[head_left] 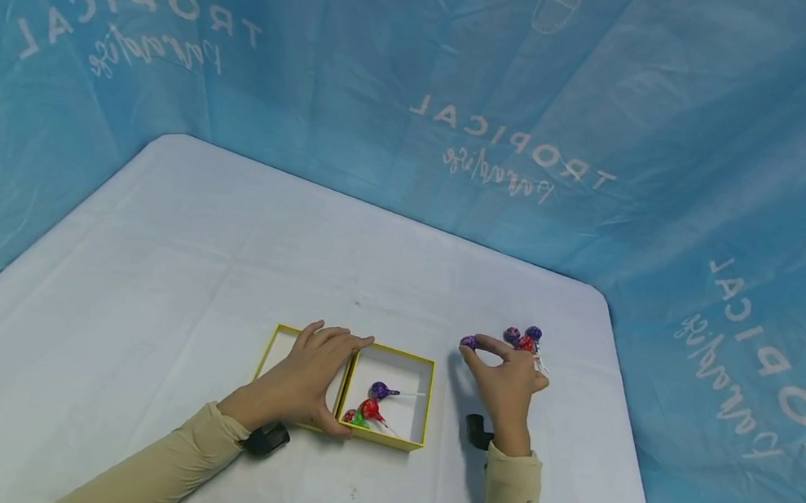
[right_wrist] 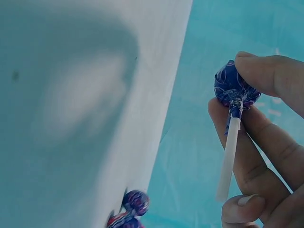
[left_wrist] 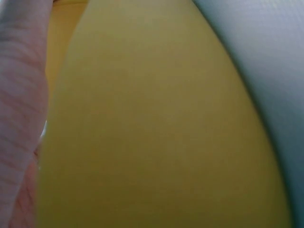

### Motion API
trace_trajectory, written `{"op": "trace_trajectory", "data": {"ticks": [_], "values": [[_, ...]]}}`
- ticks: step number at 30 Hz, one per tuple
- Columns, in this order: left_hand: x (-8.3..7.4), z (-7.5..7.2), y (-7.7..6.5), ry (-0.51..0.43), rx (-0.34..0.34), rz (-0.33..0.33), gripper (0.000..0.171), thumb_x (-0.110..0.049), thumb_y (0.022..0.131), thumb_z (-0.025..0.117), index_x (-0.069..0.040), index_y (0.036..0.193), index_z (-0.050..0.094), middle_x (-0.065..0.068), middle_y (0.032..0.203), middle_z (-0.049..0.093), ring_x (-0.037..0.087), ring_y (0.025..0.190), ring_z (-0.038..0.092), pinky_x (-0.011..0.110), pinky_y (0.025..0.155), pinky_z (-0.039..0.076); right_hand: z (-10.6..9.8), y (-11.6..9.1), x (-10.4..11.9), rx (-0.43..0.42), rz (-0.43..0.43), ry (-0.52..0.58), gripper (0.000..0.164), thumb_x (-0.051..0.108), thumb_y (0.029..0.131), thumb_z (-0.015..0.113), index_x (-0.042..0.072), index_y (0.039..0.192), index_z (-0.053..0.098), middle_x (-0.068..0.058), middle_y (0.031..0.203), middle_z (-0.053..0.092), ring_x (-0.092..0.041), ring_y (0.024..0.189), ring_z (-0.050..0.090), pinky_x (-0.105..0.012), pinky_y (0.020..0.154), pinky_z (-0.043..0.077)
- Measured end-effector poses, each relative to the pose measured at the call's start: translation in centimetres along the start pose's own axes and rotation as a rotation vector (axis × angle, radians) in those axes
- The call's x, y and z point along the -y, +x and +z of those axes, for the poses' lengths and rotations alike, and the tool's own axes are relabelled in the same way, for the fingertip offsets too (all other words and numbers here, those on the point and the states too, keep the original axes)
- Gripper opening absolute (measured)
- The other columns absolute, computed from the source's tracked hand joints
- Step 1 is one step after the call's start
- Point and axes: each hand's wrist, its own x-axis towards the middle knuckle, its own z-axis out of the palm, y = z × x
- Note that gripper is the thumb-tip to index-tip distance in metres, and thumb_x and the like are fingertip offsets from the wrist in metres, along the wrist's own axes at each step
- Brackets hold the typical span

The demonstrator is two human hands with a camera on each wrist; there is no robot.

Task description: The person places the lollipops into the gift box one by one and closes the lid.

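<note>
My right hand (head_left: 509,386) pinches a purple-wrapped lollipop (right_wrist: 227,84) by its round head, above the table between the box and a small pile. Its white stick points down past the fingers in the right wrist view. My left hand (head_left: 301,380) spans a yellow-rimmed box (head_left: 429,402), thumb at the near wall and fingertips at the far rim, gripping it. Inside the right-hand section lie a purple lollipop (head_left: 378,391), a red lollipop (head_left: 371,408) and a red-green one (head_left: 353,418). The left-hand section is partly covered by my hand. The yellow wall (left_wrist: 161,114) fills the left wrist view.
Several wrapped lollipops (head_left: 526,342) lie in a pile just beyond my right hand. A white cloth (head_left: 226,249) covers the table. Blue printed curtains (head_left: 392,78) stand around its far and side edges.
</note>
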Motion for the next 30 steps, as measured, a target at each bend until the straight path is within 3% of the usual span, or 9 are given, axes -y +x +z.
{"op": "trace_trajectory", "data": {"ticks": [11,30], "values": [[0.0,-0.1,0.0,-0.001,0.009,-0.009,0.126,-0.068,0.053,0.089,-0.015,0.155,0.036,0.005,0.147,0.05,0.031,0.142,0.036,0.059,0.119,0.016,0.1,-0.8,1.9,0.048,-0.025,0.004,0.031,0.033,0.079,0.086,0.013,0.102,0.082,-0.006,0.099,0.076,-0.025,0.103,0.051,-0.059,0.09,0.016],[0.0,0.0,0.1,0.009,0.014,-0.011,0.127,-0.069,0.054,0.088,-0.016,0.155,0.035,0.004,0.148,0.049,0.03,0.142,0.036,0.059,0.119,0.017,0.6,-1.6,3.2,0.084,-0.079,0.014,0.028,0.034,0.079,0.087,0.018,0.101,0.082,-0.002,0.094,0.076,-0.024,0.094,0.051,-0.06,0.092,0.014]]}}
